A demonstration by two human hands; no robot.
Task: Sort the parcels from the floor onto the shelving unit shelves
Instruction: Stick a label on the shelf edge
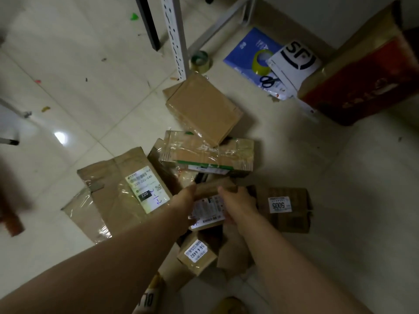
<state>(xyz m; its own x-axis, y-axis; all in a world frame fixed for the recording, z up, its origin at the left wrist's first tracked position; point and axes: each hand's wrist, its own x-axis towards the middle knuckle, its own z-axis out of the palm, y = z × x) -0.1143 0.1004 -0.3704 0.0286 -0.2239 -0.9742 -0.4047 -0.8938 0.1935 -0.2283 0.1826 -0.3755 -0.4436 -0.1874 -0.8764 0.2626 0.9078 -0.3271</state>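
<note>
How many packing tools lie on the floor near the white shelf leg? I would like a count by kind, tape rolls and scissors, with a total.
Tape rolls: 2, one greenish, one yellow
Scissors: 1
Total: 3

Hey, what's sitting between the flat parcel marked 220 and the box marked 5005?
In the head view, the left hand and right hand grip a small labelled parcel between the flat parcel and the 5005 box.
</note>
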